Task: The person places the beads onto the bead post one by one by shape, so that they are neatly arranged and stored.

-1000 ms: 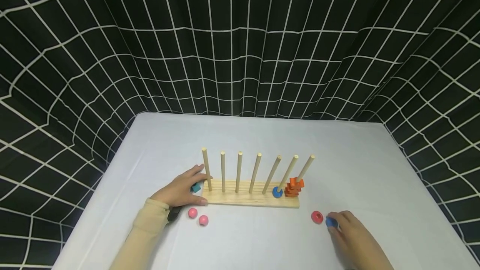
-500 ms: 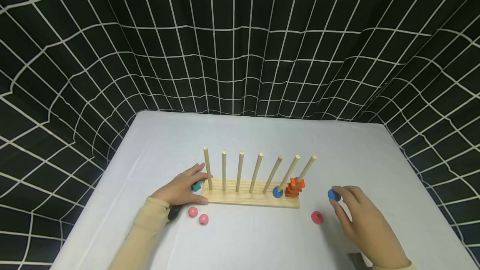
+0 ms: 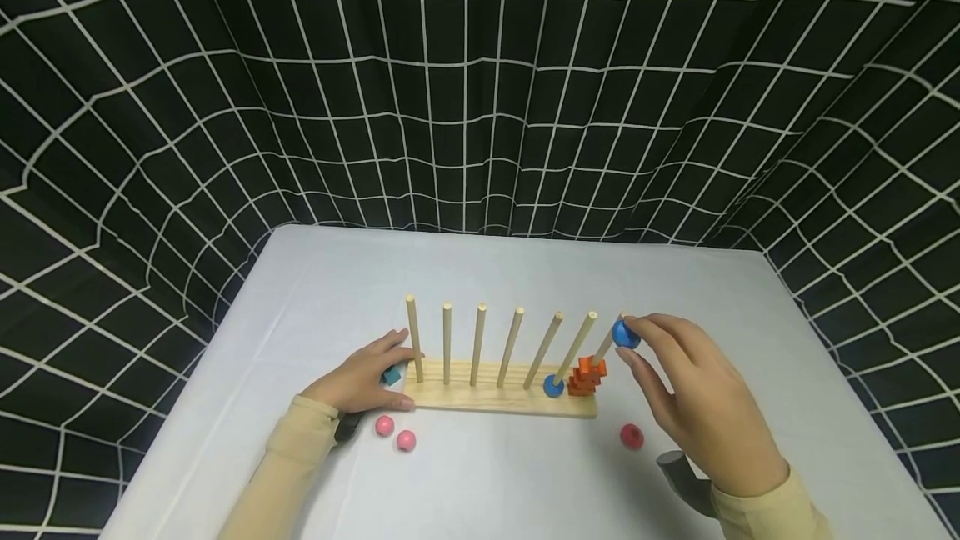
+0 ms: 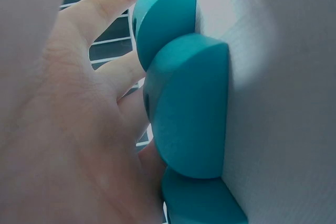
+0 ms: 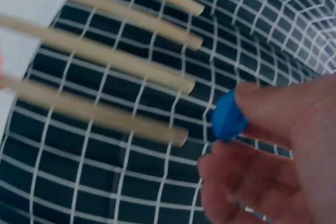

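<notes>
Operator: What has just changed at the right hand (image 3: 708,398)?

Instructor: It has raised the blue bead (image 3: 626,334) from the surface (image 3: 510,482) to the height of the upper end of the end peg (image 3: 604,347). The thumb and index finger are clamped on the bead. In the right wrist view, the bead is apart from the peg tips.

Operator: What does this mean for the work?

Instructor: Judge the pick-up complete and the placement not yet made: the bead is on no peg.

Operator: State the position of the rack.

Instructor: The wooden rack (image 3: 480,397) lies to the left of the right fingers. Below and left of those fingers, orange blocks (image 3: 587,377) are stacked on the end peg; a second blue bead (image 3: 553,386) sits at the foot of the adjacent peg. A red bead (image 3: 632,437) lies nearer the person than the fingers.

Operator: And the left hand (image 3: 360,377)?

Instructor: Unchanged. Its fingers are spread apart, touching the rack's left end, apparently to steady it. Teal blocks (image 4: 189,111) lie beside the palm. Two pink beads (image 3: 384,425) lie nearer the person than these fingers.
</notes>
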Available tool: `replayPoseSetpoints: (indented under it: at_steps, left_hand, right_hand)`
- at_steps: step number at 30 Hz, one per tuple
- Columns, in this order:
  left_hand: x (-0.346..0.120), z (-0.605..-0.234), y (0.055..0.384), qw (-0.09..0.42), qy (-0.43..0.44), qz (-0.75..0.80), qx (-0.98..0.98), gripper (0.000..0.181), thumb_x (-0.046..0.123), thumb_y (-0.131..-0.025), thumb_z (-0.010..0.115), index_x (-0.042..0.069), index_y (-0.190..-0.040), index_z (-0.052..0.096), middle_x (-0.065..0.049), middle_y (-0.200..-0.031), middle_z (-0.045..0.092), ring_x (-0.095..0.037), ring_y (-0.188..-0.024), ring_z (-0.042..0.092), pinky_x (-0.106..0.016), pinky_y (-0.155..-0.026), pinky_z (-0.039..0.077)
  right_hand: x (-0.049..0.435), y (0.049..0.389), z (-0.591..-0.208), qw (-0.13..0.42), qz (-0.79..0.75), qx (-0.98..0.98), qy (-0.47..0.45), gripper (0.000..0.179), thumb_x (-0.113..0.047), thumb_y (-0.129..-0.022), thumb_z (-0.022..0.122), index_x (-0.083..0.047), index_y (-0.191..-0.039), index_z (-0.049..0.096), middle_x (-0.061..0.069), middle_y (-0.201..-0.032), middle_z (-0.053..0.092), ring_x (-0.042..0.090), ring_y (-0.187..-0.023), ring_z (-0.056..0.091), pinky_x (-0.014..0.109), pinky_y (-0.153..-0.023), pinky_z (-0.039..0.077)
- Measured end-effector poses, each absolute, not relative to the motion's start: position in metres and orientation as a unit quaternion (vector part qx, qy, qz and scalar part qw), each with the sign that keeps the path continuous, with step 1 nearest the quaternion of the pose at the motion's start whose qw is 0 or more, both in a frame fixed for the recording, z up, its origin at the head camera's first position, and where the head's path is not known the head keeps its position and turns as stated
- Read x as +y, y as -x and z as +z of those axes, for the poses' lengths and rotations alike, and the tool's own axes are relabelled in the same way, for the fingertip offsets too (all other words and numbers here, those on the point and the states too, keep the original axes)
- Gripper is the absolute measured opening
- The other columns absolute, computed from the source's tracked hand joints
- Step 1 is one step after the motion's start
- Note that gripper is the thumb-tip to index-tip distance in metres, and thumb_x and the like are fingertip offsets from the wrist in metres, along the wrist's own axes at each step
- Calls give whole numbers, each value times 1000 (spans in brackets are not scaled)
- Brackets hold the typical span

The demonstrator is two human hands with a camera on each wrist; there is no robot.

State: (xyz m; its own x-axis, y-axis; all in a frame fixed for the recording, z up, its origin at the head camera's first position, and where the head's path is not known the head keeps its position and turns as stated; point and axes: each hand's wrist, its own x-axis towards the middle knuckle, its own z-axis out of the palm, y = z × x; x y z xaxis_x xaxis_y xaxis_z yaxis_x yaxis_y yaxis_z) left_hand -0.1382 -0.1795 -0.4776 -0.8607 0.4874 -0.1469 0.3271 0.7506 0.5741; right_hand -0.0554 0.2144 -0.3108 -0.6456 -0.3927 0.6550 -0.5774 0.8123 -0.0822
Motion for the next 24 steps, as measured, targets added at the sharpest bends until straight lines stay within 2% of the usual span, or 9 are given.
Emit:
replayPoseSetpoints:
  at_steps: [4,8,11,13,15,19,24]
  left_hand:
    - [-180,-479,137,144,-225,279,923,76,52,-71,78,20,-135,53,-11,-156,27,-38,-143,24,-59,-109,30]
    - [-179,-481,137,145,-225,280,922,74,54,-71,78,24,-134,53,-10,-157,26,-37,-143,24,-58,-110,29]
    - [-179,-483,138,145,-226,280,922,73,56,-71,77,26,-134,54,-9,-157,26,-37,-143,24,-59,-109,29]
    - [-179,-483,138,145,-226,279,922,73,56,-71,77,27,-134,54,-8,-157,26,-36,-143,24,-59,-109,29]
    - [-179,-483,138,144,-226,277,923,73,56,-71,76,27,-134,54,-8,-157,26,-36,-143,24,-59,-109,29]
    - [-181,-481,138,140,-227,273,925,74,55,-71,77,26,-135,53,-9,-157,26,-36,-143,24,-59,-110,29]
    - [-182,-480,138,140,-226,271,925,74,55,-71,77,26,-135,53,-8,-157,26,-35,-143,24,-59,-110,28]
  right_hand:
    - [205,61,-308,316,141,-895,-281,52,-43,-102,37,-2,-115,65,11,-107,64,25,-99,60,34,-87,51]
    - [200,67,-308,297,127,-902,-286,48,-39,-103,35,-3,-118,63,12,-108,63,26,-99,61,41,-80,55]
    - [197,71,-310,291,127,-902,-293,32,-29,-100,49,-6,-119,63,10,-108,63,25,-96,62,41,-73,57]
    - [196,74,-312,289,119,-903,-294,26,-20,-95,60,-9,-118,64,8,-107,64,23,-92,63,39,-68,57]
    - [194,75,-314,291,105,-905,-293,31,-12,-86,69,-11,-117,65,7,-104,66,21,-86,65,36,-61,57]
    - [192,78,-324,295,68,-907,-292,36,-8,-76,77,-13,-111,67,7,-97,69,19,-71,67,30,-45,51]
    - [191,80,-341,291,51,-907,-299,37,-6,-72,81,-13,-106,68,8,-95,69,20,-72,69,29,-41,49]
